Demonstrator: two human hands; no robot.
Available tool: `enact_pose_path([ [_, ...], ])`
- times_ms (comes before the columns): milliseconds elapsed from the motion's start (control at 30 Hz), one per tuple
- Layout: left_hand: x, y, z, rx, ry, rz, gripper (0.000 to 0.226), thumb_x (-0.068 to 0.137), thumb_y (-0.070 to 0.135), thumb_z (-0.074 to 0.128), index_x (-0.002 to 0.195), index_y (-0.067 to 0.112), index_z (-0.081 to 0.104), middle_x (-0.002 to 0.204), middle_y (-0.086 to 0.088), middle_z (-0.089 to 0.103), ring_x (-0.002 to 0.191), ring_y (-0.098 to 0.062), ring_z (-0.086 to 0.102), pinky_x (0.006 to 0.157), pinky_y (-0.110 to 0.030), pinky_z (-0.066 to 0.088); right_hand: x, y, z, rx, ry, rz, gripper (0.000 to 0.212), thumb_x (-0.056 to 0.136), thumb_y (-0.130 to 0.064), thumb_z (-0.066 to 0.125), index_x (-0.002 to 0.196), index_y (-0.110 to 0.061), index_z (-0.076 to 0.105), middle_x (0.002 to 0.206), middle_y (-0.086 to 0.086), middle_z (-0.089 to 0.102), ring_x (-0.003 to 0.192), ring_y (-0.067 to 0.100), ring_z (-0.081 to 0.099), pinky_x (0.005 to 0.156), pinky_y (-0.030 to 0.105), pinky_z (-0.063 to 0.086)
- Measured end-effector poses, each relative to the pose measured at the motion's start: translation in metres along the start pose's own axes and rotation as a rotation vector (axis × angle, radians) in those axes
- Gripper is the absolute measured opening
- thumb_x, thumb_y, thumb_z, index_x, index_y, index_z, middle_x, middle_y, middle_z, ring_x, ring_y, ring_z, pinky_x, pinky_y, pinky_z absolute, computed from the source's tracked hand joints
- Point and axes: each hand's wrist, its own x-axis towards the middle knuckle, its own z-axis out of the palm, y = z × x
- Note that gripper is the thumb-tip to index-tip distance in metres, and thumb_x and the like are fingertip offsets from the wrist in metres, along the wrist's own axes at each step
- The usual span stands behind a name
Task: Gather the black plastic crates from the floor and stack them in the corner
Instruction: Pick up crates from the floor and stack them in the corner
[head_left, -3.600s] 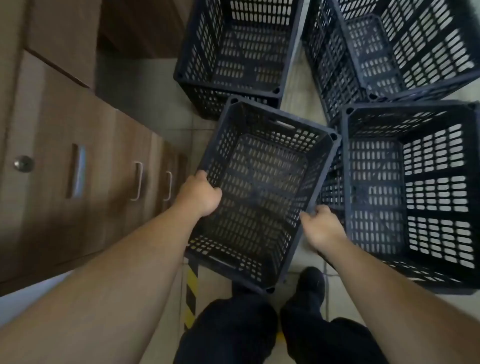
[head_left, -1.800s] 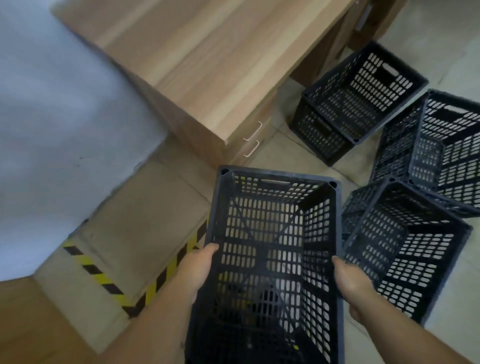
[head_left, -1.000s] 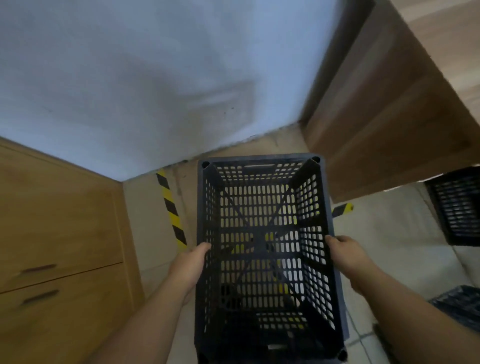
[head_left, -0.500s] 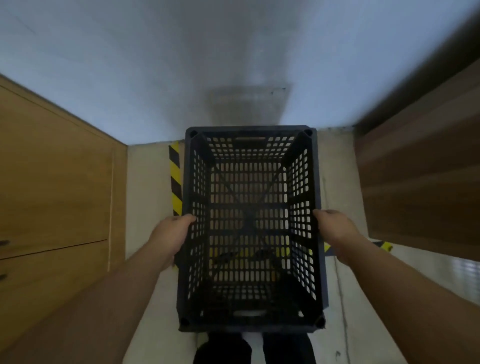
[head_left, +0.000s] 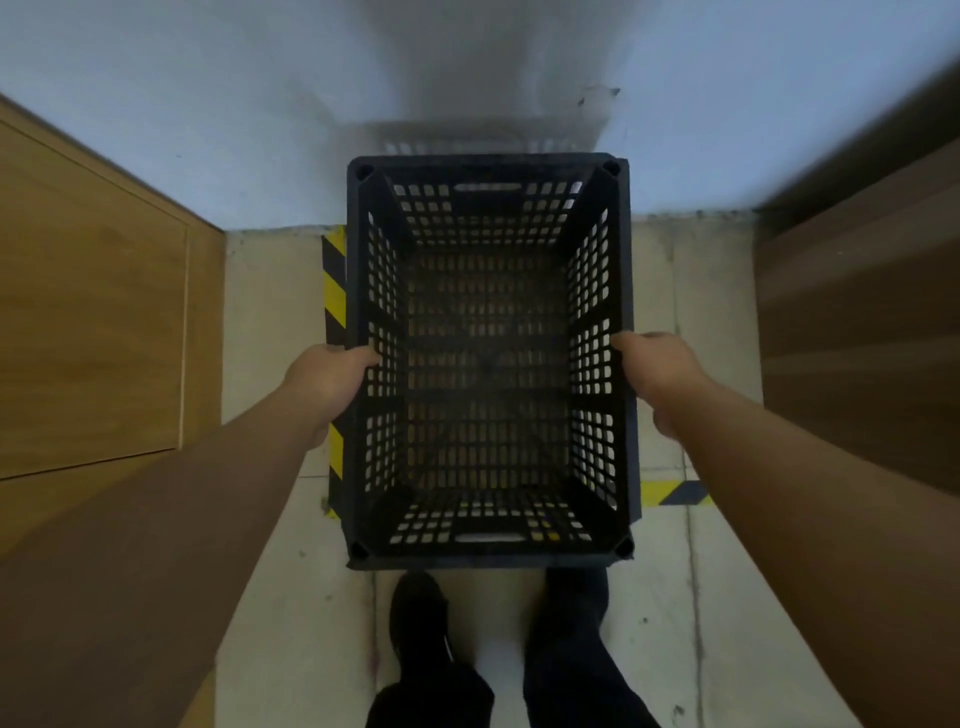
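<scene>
On my far left stands a pale wooden cabinet (head_left: 93, 312), and between it and the crate runs a strip of black-and-yellow tape (head_left: 334, 291) on the tiled floor (head_left: 270, 571).

My left hand (head_left: 327, 376) grips the left rim of the black crate (head_left: 488, 558): my fingers (head_left: 366, 357) are curled over the top edge and reach a little way inside, against the slotted wall. How tightly they close beneath the rim I cannot tell.

The crate sits upright, open side up, between my hands, its far end close against the pale blue wall (head_left: 260, 104) and its near end just ahead of my shoes (head_left: 418, 618). Whether it rests on the floor or hangs slightly above it is not clear from here. I can see no label or writing anywhere on it.

My right hand (head_left: 660, 374) holds the right rim the same way, the fingertips hooked over the edge and the rest of the fingers bent down along the outside. Another short piece of the striped tape shows beyond the crate's right side, and a darker wooden cabinet (head_left: 857, 338) stands at the far right.
</scene>
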Motion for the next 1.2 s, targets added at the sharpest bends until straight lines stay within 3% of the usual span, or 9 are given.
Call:
enact_pose_path([
  [67,0.004,-0.002,0.001,-0.01,0.005,0.002,0.085,0.071,0.049,0.078,0.143,0.007,0.062,0.13,-0.01,0.073,0.116,-0.031,0.069,0.109,-0.047,0.053,0.003,0.002,0.002,-0.014,-0.009,-0.005,0.033,0.096,-0.037,0.054,0.11,-0.009,0.063,0.11,0.016,0.07,0.103,0.035,0.067,0.099,0.055,0.054],
  [200,0.0,-0.004,0.006,0.011,0.027,0.027,0.046,0.1,0.027,0.068,0.142,0.009,0.062,0.13,-0.01,0.071,0.118,-0.029,0.066,0.102,-0.039,0.05,0.005,0.008,0.001,-0.04,-0.02,-0.041,0.038,0.099,-0.036,0.055,0.122,-0.007,0.064,0.115,0.015,0.07,0.106,0.032,0.066,0.1,0.051,0.054],
  [333,-0.015,-0.004,0.003,0.092,0.012,0.046,0.076,0.092,0.037,0.069,0.159,0.012,0.045,0.149,-0.01,0.061,0.131,-0.03,0.059,0.109,-0.043,0.045,-0.008,0.007,-0.004,-0.147,-0.015,-0.07,0.058,0.099,-0.036,0.053,0.151,-0.009,0.045,0.144,0.013,0.055,0.127,0.035,0.056,0.101,0.039,0.046],
  [400,-0.032,0.001,0.006,0.147,0.028,0.082,0.074,0.099,0.033,0.066,0.164,0.012,0.038,0.156,-0.01,0.055,0.137,-0.031,0.055,0.111,-0.039,0.042,-0.02,0.007,-0.008,-0.188,-0.004,-0.082,0.063,0.101,-0.033,0.052,0.157,-0.01,0.034,0.151,0.017,0.048,0.132,0.036,0.051,0.095,0.037,0.042],
  [533,-0.071,0.009,0.017,0.271,-0.004,0.171,0.063,0.104,0.026,0.061,0.162,0.012,0.04,0.158,-0.009,0.052,0.122,-0.021,0.053,0.101,-0.031,0.042,-0.053,0.012,-0.02,-0.242,0.005,-0.111,0.064,0.101,-0.032,0.051,0.158,-0.008,0.033,0.15,0.02,0.049,0.129,0.035,0.053,0.09,0.034,0.043],
  [600,-0.094,0.012,0.024,0.346,-0.039,0.234,0.061,0.104,0.026,0.061,0.161,0.013,0.043,0.155,-0.005,0.054,0.124,-0.024,0.057,0.109,-0.034,0.045,-0.073,0.017,-0.029,-0.26,0.016,-0.135,0.063,0.101,-0.032,0.051,0.157,-0.008,0.034,0.148,0.02,0.05,0.125,0.035,0.055,0.088,0.032,0.043],
  [700,-0.134,0.017,0.029,0.49,-0.082,0.333,0.061,0.099,0.033,0.061,0.156,0.017,0.049,0.145,0.0,0.06,0.118,-0.031,0.066,0.105,-0.042,0.054,-0.111,0.027,-0.042,-0.255,0.027,-0.158,0.064,0.099,-0.034,0.052,0.156,-0.011,0.035,0.151,0.018,0.048,0.129,0.036,0.054,0.099,0.039,0.047],
  [900,-0.222,0.022,0.039,0.703,-0.155,0.534,0.062,0.099,0.036,0.061,0.157,0.022,0.047,0.156,-0.003,0.049,0.132,-0.024,0.058,0.112,-0.042,0.049,-0.205,0.055,-0.066,-0.095,0.071,-0.133,0.065,0.101,-0.037,0.052,0.159,-0.016,0.032,0.157,0.013,0.042,0.135,0.034,0.05,0.107,0.046,0.047],
  [1200,-0.334,-0.006,0.077,0.771,-0.298,0.61,0.058,0.102,0.031,0.059,0.157,0.024,0.044,0.156,-0.001,0.044,0.134,-0.02,0.052,0.115,-0.038,0.044,-0.32,0.131,-0.101,0.098,0.238,-0.05,0.068,0.098,-0.045,0.054,0.158,-0.021,0.032,0.159,0.01,0.039,0.141,0.03,0.043,0.111,0.041,0.039],
])
